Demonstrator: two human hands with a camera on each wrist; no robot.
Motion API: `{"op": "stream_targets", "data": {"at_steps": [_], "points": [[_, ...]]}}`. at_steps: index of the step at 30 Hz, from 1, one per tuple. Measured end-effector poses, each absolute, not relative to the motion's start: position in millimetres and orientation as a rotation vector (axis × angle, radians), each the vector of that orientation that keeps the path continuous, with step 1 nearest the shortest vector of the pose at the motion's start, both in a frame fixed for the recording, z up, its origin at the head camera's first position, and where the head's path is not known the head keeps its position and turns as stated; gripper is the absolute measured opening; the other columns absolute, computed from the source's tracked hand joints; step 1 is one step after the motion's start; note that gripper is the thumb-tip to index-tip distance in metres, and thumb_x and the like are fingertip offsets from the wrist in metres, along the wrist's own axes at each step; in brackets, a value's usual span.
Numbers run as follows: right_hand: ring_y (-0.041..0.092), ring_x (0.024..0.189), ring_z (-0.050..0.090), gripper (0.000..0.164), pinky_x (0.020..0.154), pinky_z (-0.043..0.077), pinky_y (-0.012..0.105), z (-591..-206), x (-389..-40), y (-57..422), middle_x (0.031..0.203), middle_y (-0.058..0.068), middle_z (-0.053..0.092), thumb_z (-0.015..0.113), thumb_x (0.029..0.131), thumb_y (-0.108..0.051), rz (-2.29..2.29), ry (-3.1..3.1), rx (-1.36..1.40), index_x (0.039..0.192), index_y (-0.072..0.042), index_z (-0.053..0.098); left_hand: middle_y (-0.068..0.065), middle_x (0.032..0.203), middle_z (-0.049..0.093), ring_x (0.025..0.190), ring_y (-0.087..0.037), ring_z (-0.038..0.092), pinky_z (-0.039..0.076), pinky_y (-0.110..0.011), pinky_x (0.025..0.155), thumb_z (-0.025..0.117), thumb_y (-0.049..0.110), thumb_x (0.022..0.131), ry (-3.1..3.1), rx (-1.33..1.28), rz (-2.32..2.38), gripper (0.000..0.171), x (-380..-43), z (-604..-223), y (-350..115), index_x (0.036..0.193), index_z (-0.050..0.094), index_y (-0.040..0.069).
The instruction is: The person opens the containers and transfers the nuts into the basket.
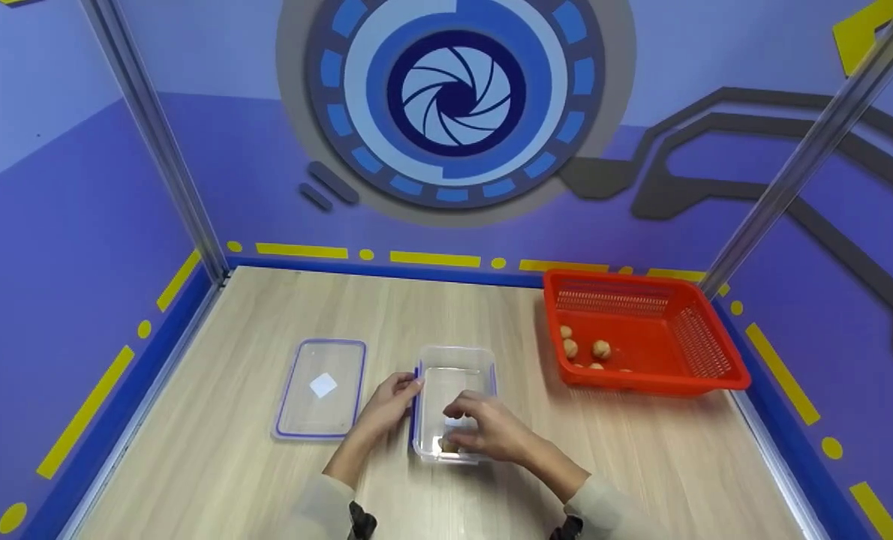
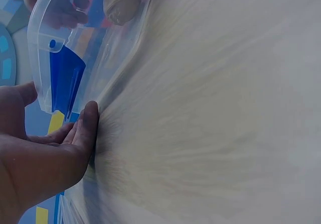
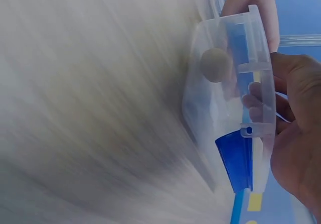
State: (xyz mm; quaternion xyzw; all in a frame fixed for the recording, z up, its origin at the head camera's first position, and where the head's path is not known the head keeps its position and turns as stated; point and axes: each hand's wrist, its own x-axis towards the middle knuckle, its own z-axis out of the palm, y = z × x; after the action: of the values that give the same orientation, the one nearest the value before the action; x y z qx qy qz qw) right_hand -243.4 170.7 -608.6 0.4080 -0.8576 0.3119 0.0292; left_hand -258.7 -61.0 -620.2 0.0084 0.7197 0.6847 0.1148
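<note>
A clear plastic container (image 1: 458,360) with blue side clips stands in the middle of the table. Its left side is held by my left hand (image 1: 390,401), thumb at the rim and fingertips low along the outer wall. One walnut (image 3: 215,65) lies on the container's floor at the near end. Over the container, my right hand (image 1: 488,427) reaches in with loosely bent fingers. Through the wall in the right wrist view, its fingertips (image 3: 255,101) show apart from the walnut, with nothing between them.
Left of the container lies a clear lid (image 1: 308,409) with a blue-purple seal and a white square label. At the back right stands a red plastic basket (image 1: 724,345) with several walnuts (image 1: 601,349) in it. Walls border the table at the back and sides.
</note>
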Motion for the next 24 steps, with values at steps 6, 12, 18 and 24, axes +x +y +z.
{"op": "stream_targets", "data": {"at_steps": [6,12,18,24], "points": [[0.014,0.093,0.064,0.036,0.083,0.054,0.027,-607.5,-243.7,169.7,0.100,0.003,0.069,0.081,0.083,-0.033,0.910,-2.678,1.311,0.107,-0.008,0.071,-0.026,0.131,0.056,0.116,-0.031,0.057,0.051,-0.043,0.095,0.056,0.033,0.102,2.145,0.027,1.999,0.058,-266.8,-640.3,-62.0,0.139,0.043,-0.010],[0.011,0.092,0.064,0.042,0.083,0.054,0.026,-606.8,-244.6,169.0,0.100,0.003,0.070,0.076,0.086,-0.043,0.865,-2.716,1.361,0.107,-0.007,0.072,-0.022,0.130,0.058,0.115,-0.029,0.058,0.052,-0.041,0.095,0.058,0.038,0.100,2.174,0.024,1.980,0.059,-270.1,-647.9,-62.9,0.138,0.046,-0.007],[0.013,0.092,0.064,0.038,0.084,0.053,0.027,-606.2,-245.2,167.9,0.100,0.003,0.070,0.075,0.088,-0.039,0.851,-2.752,1.389,0.107,-0.007,0.072,-0.023,0.132,0.056,0.117,-0.031,0.057,0.052,-0.040,0.095,0.057,0.036,0.101,2.145,0.035,1.988,0.058,-269.8,-648.3,-63.6,0.139,0.045,-0.007],[0.015,0.088,0.066,0.030,0.081,0.053,0.025,-601.9,-246.2,165.5,0.097,0.002,0.071,0.077,0.087,-0.031,0.751,-2.777,1.432,0.104,-0.007,0.073,-0.022,0.128,0.056,0.117,-0.032,0.056,0.052,-0.039,0.093,0.055,0.029,0.103,2.066,0.039,2.042,0.053,-265.4,-635.8,-62.5,0.138,0.043,-0.009]]}}
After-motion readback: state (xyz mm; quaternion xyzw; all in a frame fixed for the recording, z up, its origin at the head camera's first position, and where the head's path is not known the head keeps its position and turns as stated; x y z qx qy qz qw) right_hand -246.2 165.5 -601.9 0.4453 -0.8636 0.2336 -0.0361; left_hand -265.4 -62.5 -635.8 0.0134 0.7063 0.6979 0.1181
